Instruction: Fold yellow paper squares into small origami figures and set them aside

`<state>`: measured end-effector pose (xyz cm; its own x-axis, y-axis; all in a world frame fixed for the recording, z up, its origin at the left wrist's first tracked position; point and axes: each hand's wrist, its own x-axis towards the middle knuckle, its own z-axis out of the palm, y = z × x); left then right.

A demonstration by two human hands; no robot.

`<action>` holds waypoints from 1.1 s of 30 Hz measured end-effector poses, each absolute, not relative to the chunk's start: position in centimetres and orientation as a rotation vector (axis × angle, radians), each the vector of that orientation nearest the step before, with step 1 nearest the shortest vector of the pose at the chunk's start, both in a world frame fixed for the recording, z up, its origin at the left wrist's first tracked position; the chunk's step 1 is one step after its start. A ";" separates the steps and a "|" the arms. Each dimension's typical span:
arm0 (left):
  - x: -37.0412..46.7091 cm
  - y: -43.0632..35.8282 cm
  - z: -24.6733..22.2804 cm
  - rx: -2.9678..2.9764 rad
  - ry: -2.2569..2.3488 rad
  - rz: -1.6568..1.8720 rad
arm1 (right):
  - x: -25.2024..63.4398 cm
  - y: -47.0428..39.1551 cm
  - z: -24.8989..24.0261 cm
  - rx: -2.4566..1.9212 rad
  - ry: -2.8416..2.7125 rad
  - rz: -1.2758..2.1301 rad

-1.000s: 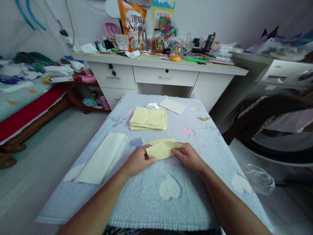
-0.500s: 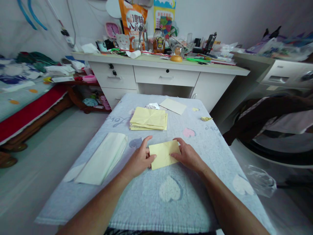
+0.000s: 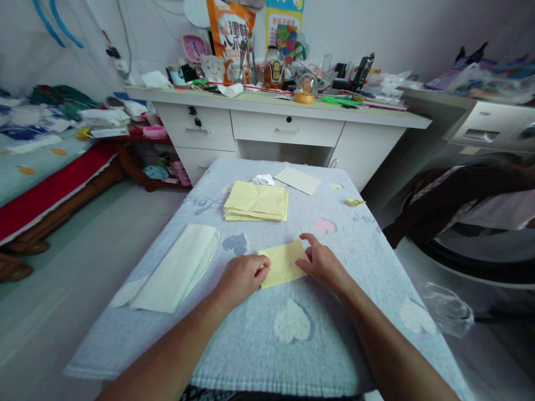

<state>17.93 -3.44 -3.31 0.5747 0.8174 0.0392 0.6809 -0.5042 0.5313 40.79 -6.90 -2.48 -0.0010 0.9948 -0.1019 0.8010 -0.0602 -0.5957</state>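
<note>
A small yellow sheet of paper [image 3: 282, 264] lies between my hands near the middle of the cloth-covered table. My left hand [image 3: 246, 277] is closed on its left edge, thumb and fingers pressed together. At its right edge is my right hand [image 3: 321, 260], index finger raised and apart from the thumb, which touches the paper. Beyond my hands sits a stack of yellow paper [image 3: 256, 200]. To the left rests a folded pale sheet [image 3: 179, 270].
A grey-white card [image 3: 297, 180] and a crumpled white piece [image 3: 263, 179] are at the table's far side. A small folded yellow piece [image 3: 355, 202] lies at the right. Behind stands a cluttered white desk [image 3: 288, 127]; a washing machine [image 3: 493, 131] is on the right.
My left hand has closed its fingers over the paper's left edge; its index finger was raised before. My right index finger has lifted off the top edge. The view has shifted slightly.
</note>
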 end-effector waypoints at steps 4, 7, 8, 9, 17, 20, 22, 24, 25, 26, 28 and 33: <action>18.0 -3.6 -4.0 2.422 1.136 0.475 | 41.1 -6.8 -2.7 -1.924 -1.827 0.706; 18.2 -3.5 -4.2 2.473 1.071 0.540 | 41.5 -6.8 -2.4 -1.920 -1.800 0.706; 18.3 -3.5 -4.2 2.484 1.066 0.562 | 41.6 -6.9 -2.2 -1.920 -1.791 0.707; 18.4 -3.4 -4.1 2.491 1.065 0.587 | 41.6 -6.9 -2.0 -1.917 -1.784 0.708; 18.8 -3.2 -3.2 2.334 1.094 0.595 | 41.5 -7.4 -1.2 -1.940 -1.831 0.856; 18.7 -3.4 -3.2 2.330 1.131 0.536 | 41.5 -7.5 -1.3 -1.945 -1.867 0.852; 18.7 -3.5 -3.3 2.352 1.151 0.526 | 41.5 -7.6 -1.3 -1.943 -1.880 0.853; 18.6 -3.7 -3.5 2.381 1.158 0.526 | 41.5 -7.5 -1.3 -1.947 -1.882 0.848; 18.5 -3.8 -3.6 2.399 1.159 0.523 | 41.5 -7.5 -1.3 -1.949 -1.881 0.843; 18.5 -3.8 -3.7 2.420 1.163 0.513 | 41.6 -7.5 -1.4 -1.954 -1.876 0.839; 18.5 -4.0 -3.9 2.470 1.186 0.477 | 41.6 -7.5 -1.4 -1.964 -1.862 0.835; 18.6 -4.4 -4.1 2.567 1.259 0.394 | 41.6 -7.4 -1.5 -1.978 -1.867 0.820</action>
<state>18.56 -4.36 -4.05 0.5890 0.7979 0.1285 0.7291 -0.5932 0.3415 41.64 -7.44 -1.55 -0.0074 0.9801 -0.1983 0.8094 -0.1106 -0.5768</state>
